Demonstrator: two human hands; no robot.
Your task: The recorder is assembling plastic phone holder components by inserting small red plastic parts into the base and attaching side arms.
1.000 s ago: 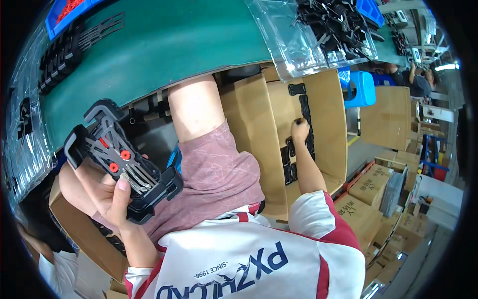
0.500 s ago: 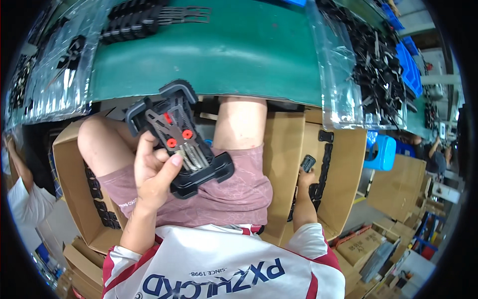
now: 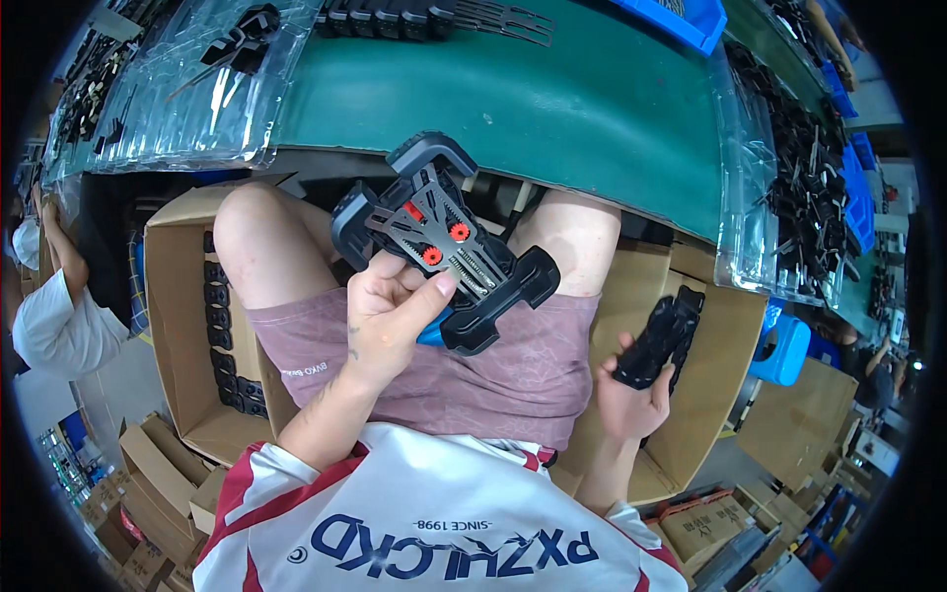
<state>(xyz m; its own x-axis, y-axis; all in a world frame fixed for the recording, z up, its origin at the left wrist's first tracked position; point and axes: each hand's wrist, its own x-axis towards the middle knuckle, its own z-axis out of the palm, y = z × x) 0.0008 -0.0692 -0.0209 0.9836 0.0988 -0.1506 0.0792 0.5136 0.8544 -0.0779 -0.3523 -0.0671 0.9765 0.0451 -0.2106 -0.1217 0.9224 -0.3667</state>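
My left hand (image 3: 383,321) is closed around a black phone holder (image 3: 475,259), held tilted above my lap, its thumb pressed beside the springs. The holder's inside faces up, showing flat metal plates, coil springs and two red gears between bulky black corner arms. A bit of blue (image 3: 431,335) shows at its lower edge. Off to the right, over a cardboard box (image 3: 735,370), my right hand (image 3: 631,403) grips a dark moulded plastic part (image 3: 651,345). Whether this is one piece or several together, I cannot tell. My fingers cover its lower end.
Ahead is a green-topped table (image 3: 552,94) bearing a row of black parts (image 3: 385,20) with metal plates. Clear plastic trays (image 3: 237,104) of parts lie on both sides. A blue bin (image 3: 705,20) sits at the back. Another box (image 3: 178,375) stands left; a person (image 3: 69,316) works beyond it.
My right hand has come up and nearer from inside the right box, with the dark plastic part in it. The phone holder stays in my left hand; the whole view has shifted.
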